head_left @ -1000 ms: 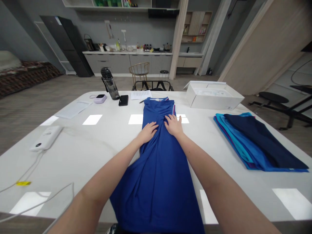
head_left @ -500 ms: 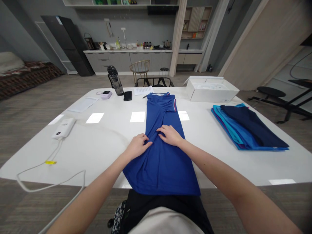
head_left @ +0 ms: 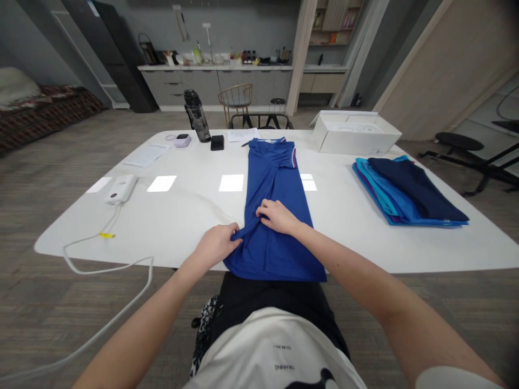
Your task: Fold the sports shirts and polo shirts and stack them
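Note:
A blue short-sleeved shirt (head_left: pixel 279 251) with red and white trim at collar and sleeve lies lengthwise on the white table, folded into a narrow strip. Its collar points away from me and its hem hangs at the near edge. My left hand (head_left: pixel 217 243) pinches the left edge of the shirt and lifts a ridge of cloth there. Higher on the fabric, my right hand (head_left: pixel 278 217) has its fingers closed on the same raised fold. The layers under the fold are hidden.
On the white table (head_left: pixel 194 216), a stack of folded clothes (head_left: pixel 413 192) lies right, near an open white box (head_left: pixel 359 135). A bottle (head_left: pixel 197 116), black phone (head_left: pixel 217 142), lilac case (head_left: pixel 182 140) and papers (head_left: pixel 146 155) stand farther back. A white power bank (head_left: pixel 121 189) trails a cable left.
My left hand has moved slightly left and now raises the shirt's edge. My right hand has shifted a little left and grips the fold. The camera view has tilted downward.

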A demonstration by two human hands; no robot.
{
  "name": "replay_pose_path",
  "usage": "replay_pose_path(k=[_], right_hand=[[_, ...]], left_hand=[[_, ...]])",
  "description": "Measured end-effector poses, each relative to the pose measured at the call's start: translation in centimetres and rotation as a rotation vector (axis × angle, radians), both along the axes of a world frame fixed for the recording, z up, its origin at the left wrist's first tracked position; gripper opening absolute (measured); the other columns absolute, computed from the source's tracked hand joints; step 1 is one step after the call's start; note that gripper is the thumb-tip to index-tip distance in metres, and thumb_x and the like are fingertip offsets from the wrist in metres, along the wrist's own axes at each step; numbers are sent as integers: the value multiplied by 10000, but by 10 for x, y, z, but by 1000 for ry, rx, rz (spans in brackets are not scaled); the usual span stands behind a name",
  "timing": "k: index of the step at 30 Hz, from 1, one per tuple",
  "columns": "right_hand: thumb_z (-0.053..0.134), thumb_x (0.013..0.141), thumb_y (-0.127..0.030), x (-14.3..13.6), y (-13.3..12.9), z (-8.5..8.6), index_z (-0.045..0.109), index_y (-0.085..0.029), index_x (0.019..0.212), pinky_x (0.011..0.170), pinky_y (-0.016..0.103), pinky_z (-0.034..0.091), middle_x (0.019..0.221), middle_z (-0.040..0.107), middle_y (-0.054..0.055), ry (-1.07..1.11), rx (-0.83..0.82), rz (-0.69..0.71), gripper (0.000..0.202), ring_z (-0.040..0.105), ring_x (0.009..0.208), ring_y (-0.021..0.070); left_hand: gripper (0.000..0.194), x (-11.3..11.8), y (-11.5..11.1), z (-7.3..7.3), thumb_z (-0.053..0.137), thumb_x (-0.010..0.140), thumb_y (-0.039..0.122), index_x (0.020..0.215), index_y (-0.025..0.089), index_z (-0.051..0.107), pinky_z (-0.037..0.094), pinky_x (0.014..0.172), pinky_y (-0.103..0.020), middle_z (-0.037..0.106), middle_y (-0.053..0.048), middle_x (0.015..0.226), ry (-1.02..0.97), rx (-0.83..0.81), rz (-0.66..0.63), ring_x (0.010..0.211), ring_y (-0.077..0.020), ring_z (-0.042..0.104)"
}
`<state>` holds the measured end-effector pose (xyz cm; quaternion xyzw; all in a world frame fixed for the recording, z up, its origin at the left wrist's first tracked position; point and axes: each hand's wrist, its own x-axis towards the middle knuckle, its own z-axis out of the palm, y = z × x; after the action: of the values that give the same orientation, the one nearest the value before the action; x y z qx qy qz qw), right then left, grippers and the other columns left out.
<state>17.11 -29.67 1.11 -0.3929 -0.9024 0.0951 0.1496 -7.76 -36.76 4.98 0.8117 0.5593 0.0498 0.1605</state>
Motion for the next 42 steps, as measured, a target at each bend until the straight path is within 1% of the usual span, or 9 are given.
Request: replay_pose_path(k=[3, 7, 10, 15, 20, 24, 29, 35, 42], right_hand=[[591, 917, -148, 0, -14, 6, 629, -216, 1011, 812, 312, 329, 1034, 577, 53, 4, 6, -13, 122, 555, 953, 204], [579, 944, -189, 3, -40, 7, 628, -223, 1056, 835, 323, 342, 1055, 583, 60, 34, 7, 9, 126, 552, 962, 211], [547, 962, -183, 8, -64, 4, 634, -222, 1124, 853, 337, 353, 1063, 591, 73, 50, 29, 28, 188, 550, 981, 220], [493, 925, -78, 28, -92, -7, 676, -209, 1113, 876, 367, 362, 1024, 610, 83, 61, 35, -32, 293, 547, 958, 225], [486, 959, -142, 47, -108, -14, 694, -235, 1142, 866, 364, 383, 1068, 619, 86, 57, -68, -76, 292, 557, 982, 230], [475, 994, -188, 54, -119, -12, 695, -244, 1153, 864, 365, 380, 1072, 630, 85, 54, -97, -43, 277, 565, 982, 227], [481, 986, -163, 63, -127, -7, 702, -235, 1095, 878, 354, 387, 1070, 636, 80, 111, -171, 19, 257, 591, 1005, 213], [521, 974, -193, 76, -128, -6, 732, -245, 1088, 876, 362, 397, 1039, 630, 80, 130, -216, 32, 246, 598, 989, 215], [549, 976, -213, 80, -120, -10, 753, -284, 1096, 891, 358, 398, 1031, 628, 64, 166, -315, 38, 247, 597, 998, 206]], left_hand=[[104, -3, -31, 7, 608, 896, 231, 995, 234, 642, 457, 690, -307, 729, -48, 955, -41, 58, 23, 852, -238, 687], [191, 12, -70, 8, 572, 881, 93, 1010, 219, 634, 482, 811, -327, 684, -33, 959, -127, 227, -64, 858, -203, 645], [175, 35, -91, -1, 553, 921, 102, 1042, 201, 630, 471, 888, -365, 661, -44, 951, -150, 358, -176, 898, -212, 619], [200, 70, -106, -19, 476, 1003, 172, 1115, 185, 642, 464, 786, -363, 645, -70, 921, -109, 352, -402, 863, -215, 612], [284, 57, -88, -22, 488, 1024, 358, 1203, 216, 657, 483, 891, -395, 677, -81, 1059, -241, 197, -525, 982, -222, 631], [304, 27, -52, -25, 428, 1027, 229, 1196, 227, 681, 490, 1003, -377, 676, -79, 1197, -403, 115, -462, 1100, -201, 622], [441, 11, -20, -42, 398, 934, 50, 1155, 249, 724, 469, 1086, -360, 683, -37, 1270, -387, 41, -567, 1206, -178, 604], [536, 10, -12, -53, 387, 860, -22, 1125, 264, 755, 426, 1144, -395, 701, -16, 1277, -382, -50, -635, 1260, -176, 582], [496, 11, -7, -53, 388, 897, 13, 1046, 275, 782, 441, 1120, -421, 713, -28, 1258, -484, -171, -570, 1235, -187, 596]])
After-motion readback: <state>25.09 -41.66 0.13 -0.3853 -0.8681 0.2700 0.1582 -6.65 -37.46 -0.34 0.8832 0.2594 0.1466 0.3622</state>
